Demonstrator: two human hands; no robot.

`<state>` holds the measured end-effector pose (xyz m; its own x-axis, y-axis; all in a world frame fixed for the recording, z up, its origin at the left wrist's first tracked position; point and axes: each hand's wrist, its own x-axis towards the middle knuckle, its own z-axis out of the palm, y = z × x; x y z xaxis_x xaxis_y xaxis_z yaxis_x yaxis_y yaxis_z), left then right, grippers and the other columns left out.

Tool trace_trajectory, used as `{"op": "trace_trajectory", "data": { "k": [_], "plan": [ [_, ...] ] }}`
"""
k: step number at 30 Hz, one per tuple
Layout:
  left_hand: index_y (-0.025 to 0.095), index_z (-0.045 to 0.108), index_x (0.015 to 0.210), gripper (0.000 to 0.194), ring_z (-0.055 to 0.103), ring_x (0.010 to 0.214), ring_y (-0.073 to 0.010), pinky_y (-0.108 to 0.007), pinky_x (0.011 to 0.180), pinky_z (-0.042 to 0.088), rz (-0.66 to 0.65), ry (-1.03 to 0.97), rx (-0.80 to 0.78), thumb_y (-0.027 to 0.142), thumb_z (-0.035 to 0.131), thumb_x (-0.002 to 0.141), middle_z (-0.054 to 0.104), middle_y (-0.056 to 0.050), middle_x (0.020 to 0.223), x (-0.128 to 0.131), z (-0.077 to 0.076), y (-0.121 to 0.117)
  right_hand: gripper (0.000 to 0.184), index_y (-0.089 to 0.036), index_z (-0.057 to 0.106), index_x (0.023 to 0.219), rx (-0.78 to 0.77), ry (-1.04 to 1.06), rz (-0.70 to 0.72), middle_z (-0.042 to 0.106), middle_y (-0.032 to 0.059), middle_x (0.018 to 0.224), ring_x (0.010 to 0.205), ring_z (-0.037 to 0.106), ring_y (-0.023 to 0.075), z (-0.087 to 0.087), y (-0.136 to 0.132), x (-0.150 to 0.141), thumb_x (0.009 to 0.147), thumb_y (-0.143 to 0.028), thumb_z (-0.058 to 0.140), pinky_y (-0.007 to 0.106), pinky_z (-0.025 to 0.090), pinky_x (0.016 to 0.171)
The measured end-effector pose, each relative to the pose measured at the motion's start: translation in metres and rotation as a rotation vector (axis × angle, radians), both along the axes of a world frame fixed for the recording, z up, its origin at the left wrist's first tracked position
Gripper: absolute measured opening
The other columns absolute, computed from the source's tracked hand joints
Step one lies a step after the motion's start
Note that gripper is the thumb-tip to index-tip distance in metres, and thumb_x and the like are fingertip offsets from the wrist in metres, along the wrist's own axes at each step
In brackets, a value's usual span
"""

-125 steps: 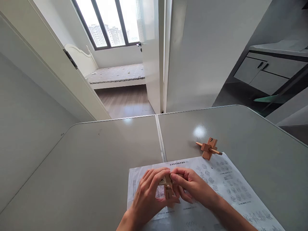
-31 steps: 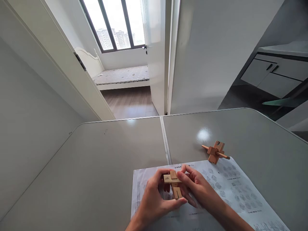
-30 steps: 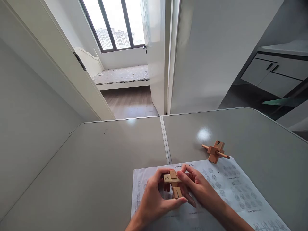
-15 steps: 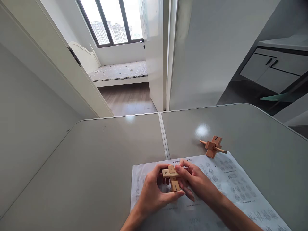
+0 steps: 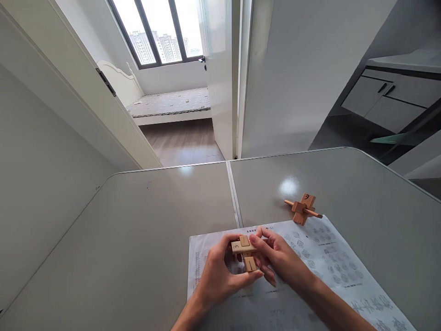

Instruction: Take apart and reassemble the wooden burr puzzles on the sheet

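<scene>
Interlocked pale wooden blocks form a small wooden puzzle (image 5: 245, 247) held above the printed sheet. One block bears a black 3-like mark, and the lower one shows a single stroke. My left hand (image 5: 220, 264) grips it from the left, thumb under the lower block and fingers at the top and behind. My right hand (image 5: 275, 253) pinches the right end, its thumb on top near the raised block; some of its fingertips are hidden behind the wood. The printed sheet (image 5: 330, 257), with small line drawings of shapes, lies beneath both hands.
A second, darker wooden puzzle (image 5: 303, 209) with a thin rod through it rests at the sheet's far right edge. The grey table (image 5: 138, 239) has a pale seam (image 5: 233, 193) down its middle. Past its far edge stand an open door (image 5: 220, 82) and a bed (image 5: 172, 101).
Both hands keep nearly the same hold on the wooden puzzle. The whole view has shifted very slightly; the second puzzle appears unmoved on the table.
</scene>
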<state>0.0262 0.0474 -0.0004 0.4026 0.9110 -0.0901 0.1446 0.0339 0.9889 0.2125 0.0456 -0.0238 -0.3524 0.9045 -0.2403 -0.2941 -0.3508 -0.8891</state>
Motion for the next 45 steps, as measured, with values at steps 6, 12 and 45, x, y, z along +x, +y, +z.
{"op": "trace_trajectory", "data": {
  "k": [6, 12, 45],
  "plan": [
    [0.028, 0.064, 0.117, 0.050, 0.080, 0.097, -0.0289, -0.041, 0.090, 0.065, 0.002, 0.001, 0.012, 0.031, 0.090, 0.075, 0.082, -0.005, 0.103, 0.000, -0.002, 0.000, 0.047, -0.023, 0.048, 0.086, -0.035, 0.031, 0.001, 0.062, -0.0076, 0.056, 0.032, 0.045, 0.0066, -0.004, 0.000, 0.000, 0.098, -0.065, 0.066, 0.016, 0.036, 0.031],
    [0.027, 0.063, 0.119, 0.051, 0.079, 0.095, -0.0270, -0.039, 0.088, 0.064, 0.002, 0.018, 0.052, 0.031, 0.090, 0.077, 0.081, -0.006, 0.104, 0.000, -0.005, 0.000, 0.045, -0.024, 0.046, 0.087, -0.011, 0.029, 0.002, 0.063, -0.0071, 0.054, 0.032, 0.046, 0.0072, -0.003, 0.000, 0.000, 0.100, -0.063, 0.063, 0.016, 0.033, 0.033],
    [0.029, 0.052, 0.139, 0.065, 0.068, 0.080, -0.0149, -0.027, 0.076, 0.054, 0.303, 0.025, 0.110, 0.037, 0.085, 0.084, 0.075, 0.000, 0.098, -0.001, -0.009, 0.004, 0.057, -0.025, 0.058, 0.129, 0.147, -0.122, 0.022, 0.076, 0.0094, 0.118, 0.112, 0.073, 0.0266, 0.001, 0.006, 0.024, 0.083, -0.040, 0.089, 0.042, 0.057, 0.097]
  ]
}}
